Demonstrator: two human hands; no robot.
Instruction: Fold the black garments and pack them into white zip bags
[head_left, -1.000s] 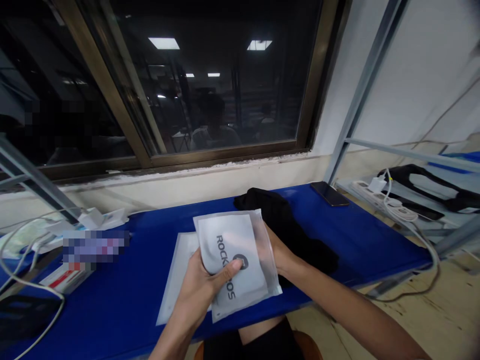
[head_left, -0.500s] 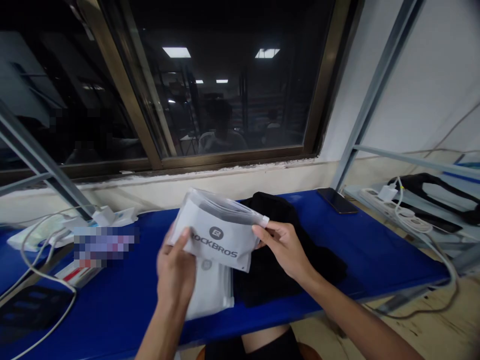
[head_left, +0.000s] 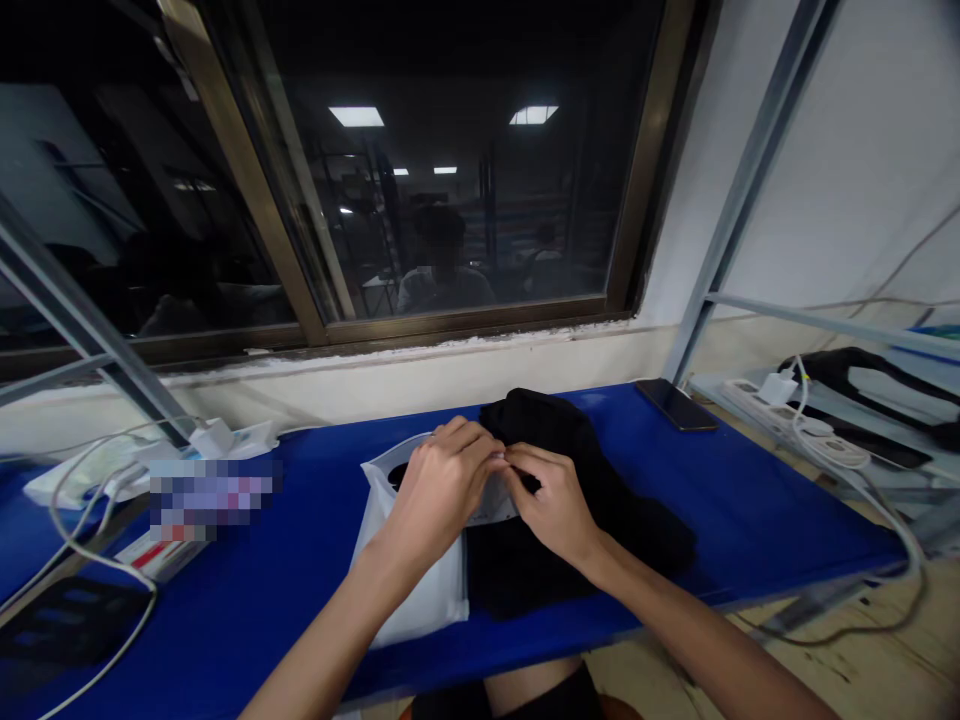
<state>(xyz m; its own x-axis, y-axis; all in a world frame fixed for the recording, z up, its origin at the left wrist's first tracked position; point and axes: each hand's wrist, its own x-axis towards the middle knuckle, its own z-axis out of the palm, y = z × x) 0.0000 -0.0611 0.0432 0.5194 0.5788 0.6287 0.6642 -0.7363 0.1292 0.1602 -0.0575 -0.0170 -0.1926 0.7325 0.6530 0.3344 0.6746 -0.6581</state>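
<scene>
Translucent zip pouch (head_left: 496, 508) held up over the blue tabletop (head_left: 772, 490), mostly hidden behind the hands. Its left corner and a strip of its lower right show; a dark patch near the left corner, cannot tell what.

Left hand (head_left: 446, 475): back to the camera, fingers pinched on the pouch's edge. Right hand (head_left: 553, 500): thumb and forefinger pinching the same edge, tips meeting the left's. Exact grip on the edge partly hidden.

Under the left wrist, a second pouch (head_left: 431, 605), whitish, flat on the tabletop, slider end at its lower right corner. Just right of it and behind the right hand, a heap of black cloth (head_left: 637, 520). Beyond, at the far right corner, a dark smartphone (head_left: 677, 405) lying flat.

Left end: white power strip (head_left: 257, 438) with plugs and looping white cables; a blurred-out patch, then a white box with a red stripe (head_left: 161, 552); nearer, a black slotted tray (head_left: 71, 620).

Right, past the metal upright (head_left: 754, 190): another power strip (head_left: 741, 392) with a white adapter (head_left: 778, 388), black frame-like piece (head_left: 862, 375) beside it.

Behind: dark window (head_left: 487, 240), reflecting ceiling lights and a seated figure.
</scene>
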